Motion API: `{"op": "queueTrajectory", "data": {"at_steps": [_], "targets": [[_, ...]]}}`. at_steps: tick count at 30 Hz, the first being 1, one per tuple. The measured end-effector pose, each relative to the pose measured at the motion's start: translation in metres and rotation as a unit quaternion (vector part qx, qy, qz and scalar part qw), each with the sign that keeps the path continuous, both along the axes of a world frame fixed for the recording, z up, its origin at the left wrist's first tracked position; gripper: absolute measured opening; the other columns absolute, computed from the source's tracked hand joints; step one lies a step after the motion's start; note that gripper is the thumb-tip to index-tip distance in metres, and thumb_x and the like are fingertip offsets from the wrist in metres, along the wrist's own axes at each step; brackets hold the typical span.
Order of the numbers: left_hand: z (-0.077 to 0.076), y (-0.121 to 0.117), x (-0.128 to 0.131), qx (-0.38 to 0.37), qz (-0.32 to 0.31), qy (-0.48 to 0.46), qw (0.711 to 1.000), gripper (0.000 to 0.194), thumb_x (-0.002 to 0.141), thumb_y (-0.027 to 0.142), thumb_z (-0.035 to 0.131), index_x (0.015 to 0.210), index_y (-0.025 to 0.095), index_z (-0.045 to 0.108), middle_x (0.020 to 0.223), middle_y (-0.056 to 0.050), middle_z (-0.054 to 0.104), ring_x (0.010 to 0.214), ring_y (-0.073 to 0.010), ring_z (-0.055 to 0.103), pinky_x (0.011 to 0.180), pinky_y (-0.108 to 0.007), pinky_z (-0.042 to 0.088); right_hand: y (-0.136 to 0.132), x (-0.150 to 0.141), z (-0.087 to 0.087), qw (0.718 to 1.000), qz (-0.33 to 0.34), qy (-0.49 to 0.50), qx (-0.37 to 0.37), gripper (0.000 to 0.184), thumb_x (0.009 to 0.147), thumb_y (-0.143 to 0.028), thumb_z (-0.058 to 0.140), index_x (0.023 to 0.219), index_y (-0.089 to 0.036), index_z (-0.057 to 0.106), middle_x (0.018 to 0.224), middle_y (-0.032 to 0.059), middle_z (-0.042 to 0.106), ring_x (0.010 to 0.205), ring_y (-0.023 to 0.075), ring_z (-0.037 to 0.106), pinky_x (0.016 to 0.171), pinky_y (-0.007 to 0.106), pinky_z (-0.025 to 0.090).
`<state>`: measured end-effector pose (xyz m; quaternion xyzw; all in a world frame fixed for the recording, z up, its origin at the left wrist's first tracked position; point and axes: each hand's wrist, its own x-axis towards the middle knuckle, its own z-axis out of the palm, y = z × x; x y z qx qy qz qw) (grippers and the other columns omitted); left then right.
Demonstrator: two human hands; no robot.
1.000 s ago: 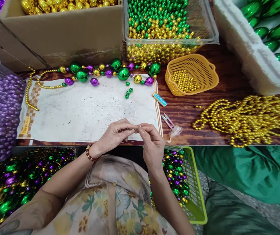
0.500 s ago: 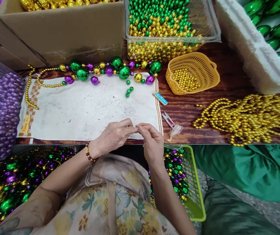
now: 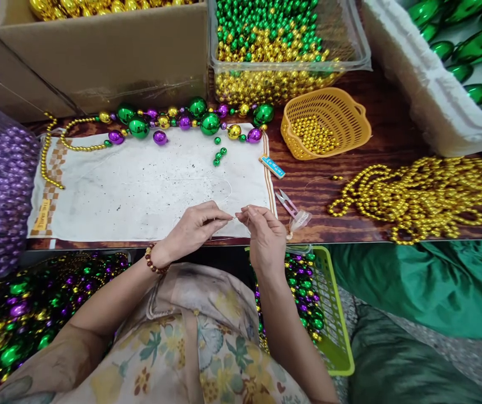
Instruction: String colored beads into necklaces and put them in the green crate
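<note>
My left hand (image 3: 194,225), with a beaded bracelet (image 3: 155,260) at its wrist, is closed in a pinch over the cloth's front edge. My right hand (image 3: 265,233) pinches just across from it, the fingertips a small gap apart. A thin pale thread (image 3: 230,188) loops over the white cloth (image 3: 139,207) and runs to the fingers; a fine bit of it shows between the two pinches. Whether a needle is there too is too small to tell. Beyond lie loose green beads (image 3: 219,156) and a strung garland (image 3: 184,122) of green, purple and gold beads.
Thread snips (image 3: 288,205) and a small blue-labelled packet (image 3: 272,166) lie right of the cloth. An orange basket (image 3: 345,143) holds gold beads; gold bead strands (image 3: 426,196) heap beyond. A cardboard box (image 3: 110,62), clear bins (image 3: 291,67) and a foam box (image 3: 417,95) line the back.
My hands were touching at the fingertips half a second ago and are now slightly apart. The view has shifted a little; the beads and tools on the table stay put.
</note>
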<state>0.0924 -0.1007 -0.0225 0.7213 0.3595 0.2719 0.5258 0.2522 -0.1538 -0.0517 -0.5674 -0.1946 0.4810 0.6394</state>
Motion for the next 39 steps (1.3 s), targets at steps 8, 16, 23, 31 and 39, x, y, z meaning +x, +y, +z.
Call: {"op": "queueTrajectory", "data": {"at_steps": [8,16,23,31,39], "targets": [[0.006,-0.004,0.006,-0.260,0.055,-0.089,0.960,0.028,0.083,0.038,0.074,0.095,0.014,0.075,0.062,0.004,0.054,0.047,-0.0053,0.048,0.044,-0.018,0.034,-0.012,-0.005,0.010,0.994,0.079,-0.066,0.047,0.019,0.086,-0.038,0.071,0.078,-0.022,0.071,0.090,0.0018,0.068,0.092,0.0181,0.061,0.092,0.034,0.047],[0.004,-0.007,0.006,-0.308,0.069,-0.085,0.945,0.039,0.080,0.045,0.077,0.100,0.012,0.072,0.053,0.004,0.054,0.045,-0.0058,0.045,0.043,-0.017,0.029,-0.013,-0.005,0.006,0.994,0.086,-0.052,0.039,0.015,0.084,-0.037,0.072,0.079,-0.022,0.072,0.095,0.0020,0.066,0.098,0.0194,0.060,0.096,0.035,0.044],[0.005,-0.008,0.007,-0.285,0.079,-0.107,0.949,0.030,0.079,0.039,0.077,0.095,0.014,0.074,0.072,0.002,0.058,0.049,-0.0037,0.050,0.045,-0.017,0.036,-0.015,-0.005,0.009,0.989,0.123,-0.074,0.031,0.013,0.085,-0.030,0.072,0.074,-0.023,0.071,0.102,0.0012,0.064,0.103,0.0193,0.058,0.098,0.034,0.039],[0.000,-0.009,0.005,-0.233,0.061,-0.120,0.963,0.026,0.084,0.039,0.075,0.095,0.016,0.077,0.079,0.002,0.055,0.051,-0.0031,0.053,0.045,-0.017,0.040,-0.015,-0.007,0.013,0.992,0.118,-0.044,0.031,0.017,0.085,-0.027,0.069,0.069,-0.022,0.067,0.094,0.0002,0.064,0.093,0.0179,0.057,0.089,0.032,0.040],[0.002,-0.007,0.005,-0.208,0.060,-0.116,0.969,0.022,0.085,0.034,0.073,0.096,0.015,0.078,0.080,0.001,0.056,0.053,-0.0033,0.053,0.046,-0.016,0.041,-0.016,-0.005,0.016,0.988,0.124,-0.082,0.035,0.017,0.086,-0.028,0.068,0.070,-0.021,0.066,0.095,0.0011,0.065,0.095,0.0191,0.058,0.091,0.033,0.040]]}}
